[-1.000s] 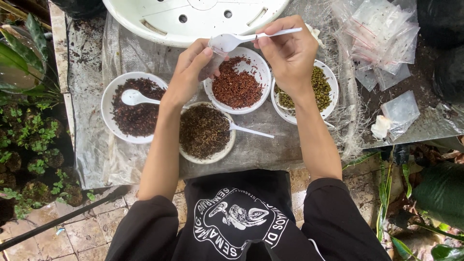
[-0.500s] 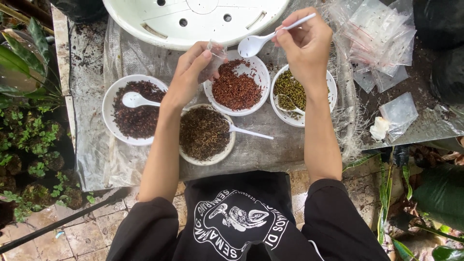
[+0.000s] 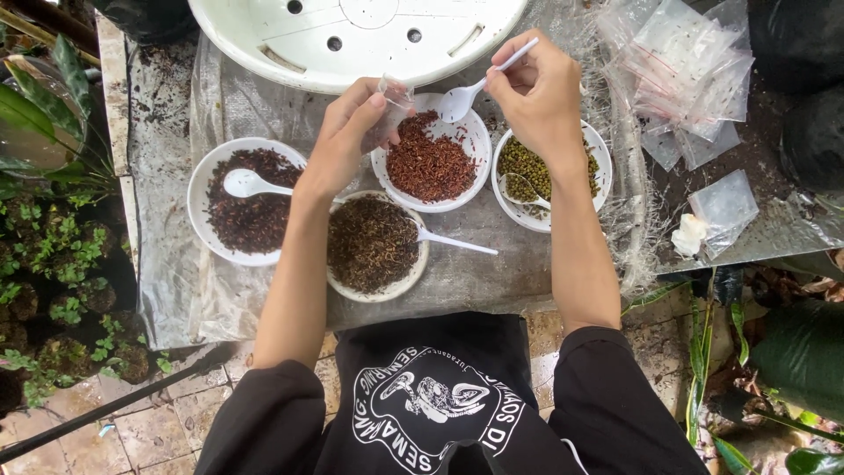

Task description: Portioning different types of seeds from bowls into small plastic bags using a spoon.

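Two hands over red seed bowl (image 3: 431,167), left hand (image 3: 347,136) pinching clear bag (image 3: 393,95), right hand (image 3: 541,92) gripping white spoon (image 3: 470,92) beside it

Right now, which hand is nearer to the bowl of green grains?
Right. The right hand holds a white spoon directly above the bowl of green grains; the left hand is two bowls away, holding a small clear bag.

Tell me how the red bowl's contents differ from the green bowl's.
The red bowl holds reddish-brown grains heaped nearly across it and has no spoon resting in it; the green bowl holds olive-green, rounder seeds with a white spoon lying in them, and the right hand partly covers it. Both bowls are white, round and side by side.
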